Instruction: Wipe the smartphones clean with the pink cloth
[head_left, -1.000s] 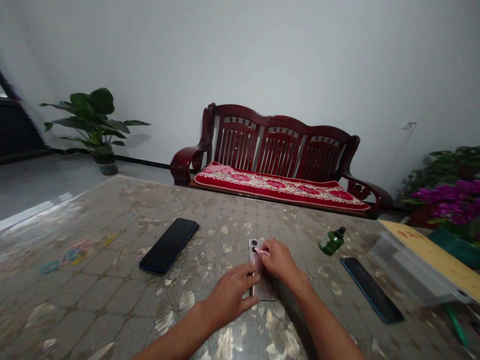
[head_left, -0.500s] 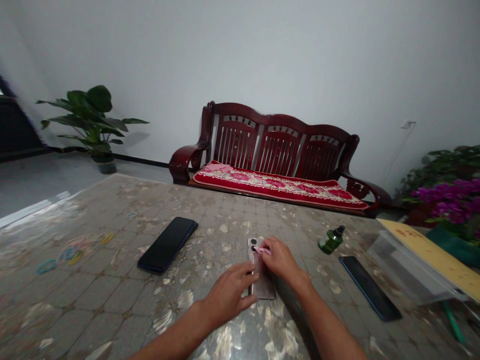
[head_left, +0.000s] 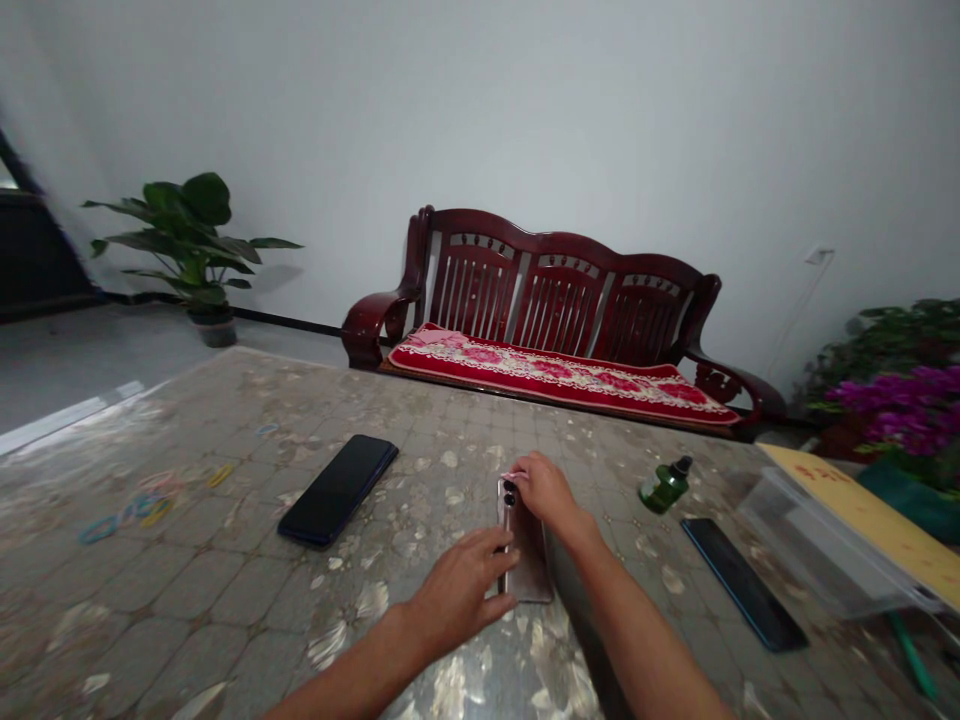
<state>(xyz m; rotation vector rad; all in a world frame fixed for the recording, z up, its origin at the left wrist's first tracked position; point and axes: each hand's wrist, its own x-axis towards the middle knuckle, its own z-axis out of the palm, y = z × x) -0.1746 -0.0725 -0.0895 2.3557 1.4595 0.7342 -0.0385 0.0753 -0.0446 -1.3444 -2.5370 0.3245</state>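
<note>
A pinkish phone (head_left: pixel 527 560) lies face down on the patterned table (head_left: pixel 225 600), its camera end pointing away from me. My left hand (head_left: pixel 457 590) rests on the phone's near left edge, fingers curled against it. My right hand (head_left: pixel 544 490) is closed in a pinch on a small pink thing (head_left: pixel 514 476) that I cannot make out. It holds that thing at the phone's far end, beside the camera lenses.
A dark phone (head_left: pixel 339 490) lies to the left, another dark phone (head_left: pixel 742 595) to the right. A small green bottle (head_left: pixel 663 485) stands beyond it. Coloured rubber bands (head_left: pixel 135 505) lie far left. A clear box (head_left: pixel 825 545) sits at the right edge. A wooden bench (head_left: pixel 555 330) stands behind.
My right hand has slid away from me, from the phone's middle to its far camera end. My left hand stays on the near edge.
</note>
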